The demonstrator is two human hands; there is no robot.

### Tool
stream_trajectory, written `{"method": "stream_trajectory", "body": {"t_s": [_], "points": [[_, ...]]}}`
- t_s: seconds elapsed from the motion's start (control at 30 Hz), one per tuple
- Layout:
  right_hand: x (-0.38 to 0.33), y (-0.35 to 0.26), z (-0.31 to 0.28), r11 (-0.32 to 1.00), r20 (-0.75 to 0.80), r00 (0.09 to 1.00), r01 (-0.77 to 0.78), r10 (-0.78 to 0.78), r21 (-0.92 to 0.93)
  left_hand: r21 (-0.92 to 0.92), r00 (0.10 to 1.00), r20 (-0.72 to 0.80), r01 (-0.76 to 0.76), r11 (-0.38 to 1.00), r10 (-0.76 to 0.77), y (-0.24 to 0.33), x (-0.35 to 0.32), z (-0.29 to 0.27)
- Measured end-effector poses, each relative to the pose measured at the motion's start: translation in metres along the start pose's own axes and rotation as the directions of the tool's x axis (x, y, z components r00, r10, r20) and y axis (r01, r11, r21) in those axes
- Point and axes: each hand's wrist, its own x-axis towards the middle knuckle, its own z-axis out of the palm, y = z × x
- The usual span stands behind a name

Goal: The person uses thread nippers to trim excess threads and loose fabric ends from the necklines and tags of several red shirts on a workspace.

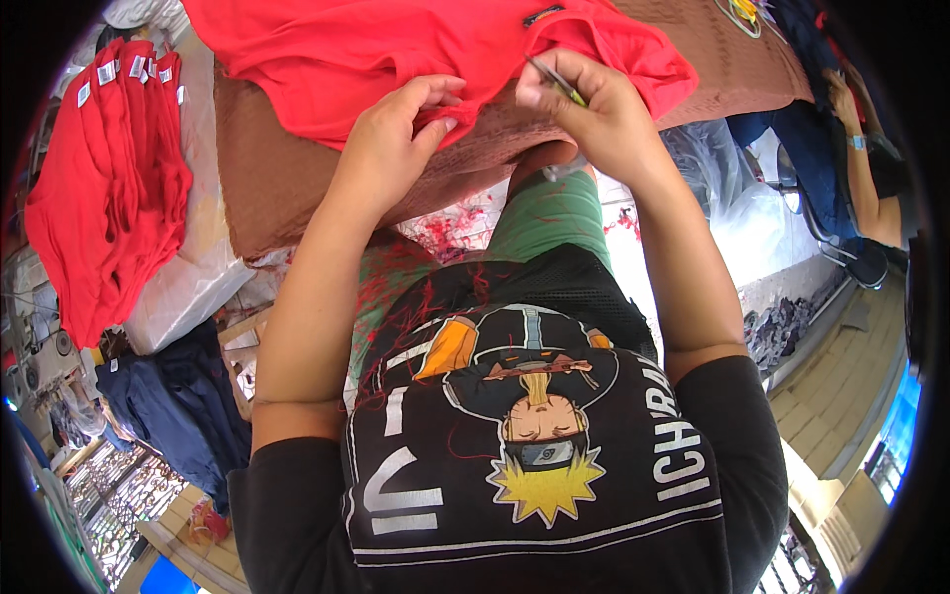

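A red garment (327, 59) is spread over the brown cloth-covered table in front of me, its near edge drooping toward my lap. My left hand (401, 134) is closed on that near edge, with a fold of red fabric between thumb and fingers. In my right hand (599, 114) are small thread snips (574, 95) with dark blades and a yellow-green part, the blades pointing up and left toward the red fabric. My right fingers curl round the snips beside the garment's collar opening, where a dark label (543, 15) shows.
Brown cloth (267, 188) covers the table. Red garments with white tags (109, 198) hang at the left, above dark blue garments (178, 406). Red thread scraps (416, 297) lie on my lap. At the right are clear plastic (722, 188) and another person's arm (871, 188).
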Motion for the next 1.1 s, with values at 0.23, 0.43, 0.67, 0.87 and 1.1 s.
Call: {"method": "stream_trajectory", "body": {"t_s": [0.23, 0.43, 0.67, 0.87, 1.1], "points": [[-0.013, -0.017, -0.011, 0.941, 0.314, 0.936, -0.238, 0.156, 0.239, -0.079, 0.993, -0.029, 0.11, 0.991, -0.112, 0.001, 0.002, -0.005], [0.003, 0.002, 0.028, 0.994, -0.009, 0.994, -0.11, 0.11, -0.028, -0.153, 0.992, -0.055, 0.101, 0.983, -0.11, 0.007, 0.001, -0.001], [0.01, 0.004, 0.025, 0.982, 0.028, 0.991, -0.136, 0.134, 0.13, -0.204, 0.99, -0.03, 0.126, 0.971, -0.135, 0.004, 0.003, -0.004], [-0.007, -0.009, -0.024, 0.912, 0.215, 0.976, -0.111, 0.026, 0.394, -0.338, 0.987, -0.063, 0.118, 0.934, -0.148, -0.003, 0.004, -0.006], [0.005, 0.012, 0.012, 0.98, 0.071, 0.978, -0.193, 0.196, -0.045, -0.342, 0.985, 0.029, 0.17, 0.924, -0.171, 0.008, 0.003, -0.008]]}}
